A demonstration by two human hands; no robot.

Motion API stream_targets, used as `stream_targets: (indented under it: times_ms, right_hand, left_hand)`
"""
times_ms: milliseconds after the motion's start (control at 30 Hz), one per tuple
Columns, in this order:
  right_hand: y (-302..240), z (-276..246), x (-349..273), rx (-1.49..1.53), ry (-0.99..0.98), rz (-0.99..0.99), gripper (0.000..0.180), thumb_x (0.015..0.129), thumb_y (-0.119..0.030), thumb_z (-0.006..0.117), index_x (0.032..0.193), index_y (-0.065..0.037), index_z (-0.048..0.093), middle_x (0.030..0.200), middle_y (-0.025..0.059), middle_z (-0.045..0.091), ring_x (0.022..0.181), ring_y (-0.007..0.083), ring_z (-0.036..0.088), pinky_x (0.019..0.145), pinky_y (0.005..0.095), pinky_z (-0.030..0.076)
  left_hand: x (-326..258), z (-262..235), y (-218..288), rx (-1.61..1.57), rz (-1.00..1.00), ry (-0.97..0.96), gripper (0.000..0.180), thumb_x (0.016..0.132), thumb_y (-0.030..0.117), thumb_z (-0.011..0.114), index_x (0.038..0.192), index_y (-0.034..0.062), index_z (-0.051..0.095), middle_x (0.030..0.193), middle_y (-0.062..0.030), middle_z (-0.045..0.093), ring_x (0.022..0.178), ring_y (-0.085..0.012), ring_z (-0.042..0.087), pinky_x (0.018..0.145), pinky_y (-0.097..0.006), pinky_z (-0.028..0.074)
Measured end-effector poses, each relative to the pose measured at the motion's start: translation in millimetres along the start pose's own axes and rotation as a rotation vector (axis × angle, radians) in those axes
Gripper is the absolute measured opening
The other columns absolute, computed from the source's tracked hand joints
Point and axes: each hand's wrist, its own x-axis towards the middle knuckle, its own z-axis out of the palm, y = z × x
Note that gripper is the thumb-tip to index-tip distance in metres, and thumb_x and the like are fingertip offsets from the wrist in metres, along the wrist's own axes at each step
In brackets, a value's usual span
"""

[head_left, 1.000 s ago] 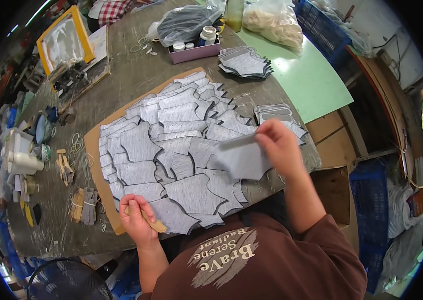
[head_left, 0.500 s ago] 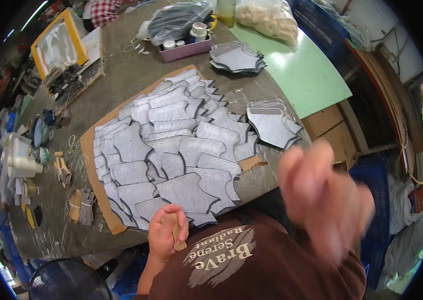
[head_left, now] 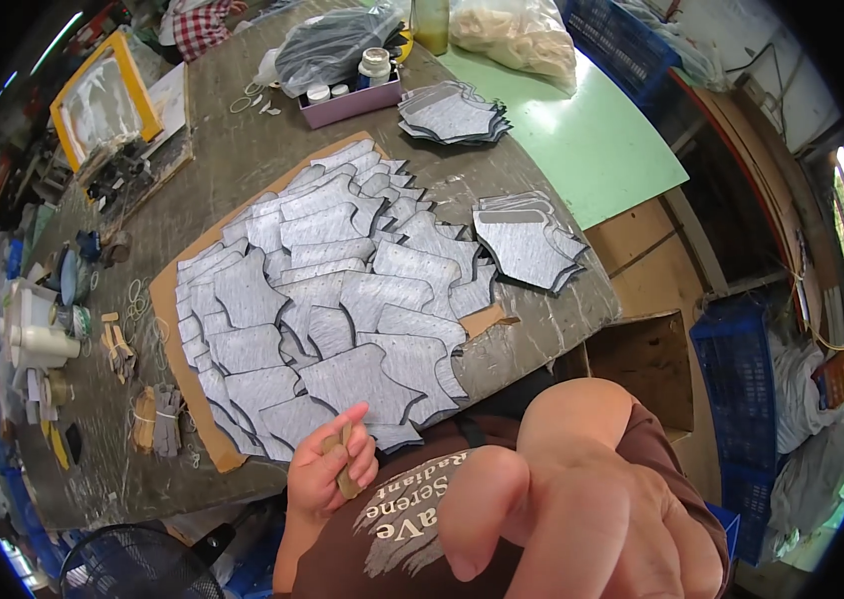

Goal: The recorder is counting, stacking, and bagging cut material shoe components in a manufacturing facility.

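Observation:
My left hand (head_left: 327,464) is closed round a small tan strip (head_left: 347,464), its index finger pointing out over the near edge of the pile. My right hand (head_left: 591,509) is large and close in the lower right. Its thumb stands apart from its fingers and nothing shows in it; some fingertips run out of view. Overlapping grey shaped pieces (head_left: 357,299) with dark edges lie on a brown cardboard sheet (head_left: 177,334), just beyond my left hand.
More grey pieces are stacked at the table's right edge (head_left: 522,245) and farther back (head_left: 452,112). A purple box (head_left: 347,107) holds jars. Bundled strips (head_left: 155,419) lie left of the cardboard. A black fan (head_left: 137,569) stands at lower left, blue crates (head_left: 736,399) at right.
My right hand has come down and to the left, nearer the view, and is less blurred. The left index finger has straightened while that hand keeps the tan strip. The whole view has shifted slightly.

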Motion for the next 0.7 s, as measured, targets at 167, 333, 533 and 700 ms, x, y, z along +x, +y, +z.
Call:
stream_targets:
  times_ms: [167,333,533,700]
  right_hand:
    - [18.4,8.0,24.3,0.098,-0.068,0.002,0.017,0.078,-0.006,0.063,0.094,-0.004,0.06,0.092,0.0091,0.062,0.081,0.0253,0.057,0.067,0.0339,0.044]
    - [34.5,14.2,-10.7,-0.21,0.068,0.495,0.016,0.077,-0.005,0.066,0.092,-0.001,0.063,0.085,0.0078,0.063,0.073,0.0181,0.058,0.064,0.0272,0.046]
    - [87.9,33.5,-63.6,-0.202,0.022,0.85,0.012,0.079,-0.008,0.067,0.086,0.001,0.065,0.073,0.0122,0.063,0.063,0.0183,0.057,0.058,0.0296,0.045]
    - [91.1,32.0,-59.5,-0.217,-0.095,0.909,0.006,0.08,-0.005,0.067,0.083,0.0,0.066,0.07,0.0061,0.06,0.065,0.0117,0.053,0.059,0.0267,0.043]
  left_hand:
    - [16.0,9.7,2.8,0.048,0.223,-0.089,0.051,0.088,0.001,0.054,0.137,0.0041,0.04,0.088,-0.0071,0.048,0.066,-0.0144,0.048,0.053,-0.026,0.042]
    - [18.9,25.8,7.4,0.532,0.354,0.23,0.049,0.082,-0.011,0.051,0.129,-0.0008,0.047,0.094,-0.0114,0.055,0.061,-0.0107,0.052,0.049,-0.021,0.042]
    - [21.3,32.0,9.6,1.047,0.493,0.256,0.044,0.08,0.001,0.067,0.121,-0.0005,0.054,0.097,-0.0076,0.055,0.068,-0.0103,0.054,0.059,-0.02,0.045]
    - [21.0,28.2,9.9,1.302,0.595,0.323,0.043,0.076,0.001,0.07,0.117,-0.0004,0.057,0.093,-0.0083,0.056,0.08,-0.0172,0.055,0.07,-0.026,0.046]
